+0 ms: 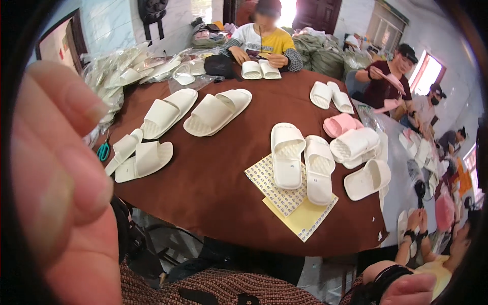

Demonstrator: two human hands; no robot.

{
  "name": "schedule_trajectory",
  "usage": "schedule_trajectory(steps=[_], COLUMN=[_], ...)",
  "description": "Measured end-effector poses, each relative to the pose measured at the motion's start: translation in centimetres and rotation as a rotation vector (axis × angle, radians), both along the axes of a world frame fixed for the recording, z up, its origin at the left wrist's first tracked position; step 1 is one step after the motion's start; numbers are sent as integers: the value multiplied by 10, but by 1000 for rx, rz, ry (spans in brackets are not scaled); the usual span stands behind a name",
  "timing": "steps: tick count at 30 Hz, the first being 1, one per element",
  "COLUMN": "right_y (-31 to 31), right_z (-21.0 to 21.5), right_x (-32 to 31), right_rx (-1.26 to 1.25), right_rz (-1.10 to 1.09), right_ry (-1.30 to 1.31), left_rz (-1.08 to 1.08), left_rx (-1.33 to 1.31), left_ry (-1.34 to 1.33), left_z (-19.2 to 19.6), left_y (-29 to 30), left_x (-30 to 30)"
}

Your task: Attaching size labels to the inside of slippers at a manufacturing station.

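My left hand (66, 188) looms very large at the left edge, close to the camera. Its fingers are curled; whatever they hold, if anything, is hidden. Low at the right is my right hand (409, 291), below a black band on the wrist, its fingers mostly out of sight. Ahead on the brown-covered table (218, 178) lie two white slides (287, 157) (319, 170), partly over yellow sticker sheets (277, 185) with small printed marks. Further left rest larger white slides (170, 113) (217, 113) and a smaller pair (145, 161).
Teal-handled scissors (103, 150) lie at the left edge near clear-bagged slippers (127, 76). Across the table a person (264, 38) handles a white pair (261, 70). White and pink slides (341, 124) sit at the right. Several co-workers work along a pale table (401, 195).
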State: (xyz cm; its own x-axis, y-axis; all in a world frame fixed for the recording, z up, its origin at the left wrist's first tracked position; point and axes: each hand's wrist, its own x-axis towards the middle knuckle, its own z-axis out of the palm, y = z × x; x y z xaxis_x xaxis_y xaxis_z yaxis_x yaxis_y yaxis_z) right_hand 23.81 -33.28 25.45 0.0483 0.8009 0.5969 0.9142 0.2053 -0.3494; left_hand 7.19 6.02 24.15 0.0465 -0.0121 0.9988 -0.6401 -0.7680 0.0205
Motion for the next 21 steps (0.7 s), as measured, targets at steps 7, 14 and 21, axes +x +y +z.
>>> schedule_trajectory(steps=[7,14,21], right_y=[37,67,100], right_z=[4,-83,-94], right_x=[-3,62,86], right_rx=[-257,576,539], right_rz=[-304,280,188], right_ry=[24,-126,-69], left_rz=[23,362,965], left_rx=[-30,-207,-592], left_ry=[-84,5,671], left_z=[-12,-37,-140], left_y=[-19,-6,154], left_x=[-18,-37,-85])
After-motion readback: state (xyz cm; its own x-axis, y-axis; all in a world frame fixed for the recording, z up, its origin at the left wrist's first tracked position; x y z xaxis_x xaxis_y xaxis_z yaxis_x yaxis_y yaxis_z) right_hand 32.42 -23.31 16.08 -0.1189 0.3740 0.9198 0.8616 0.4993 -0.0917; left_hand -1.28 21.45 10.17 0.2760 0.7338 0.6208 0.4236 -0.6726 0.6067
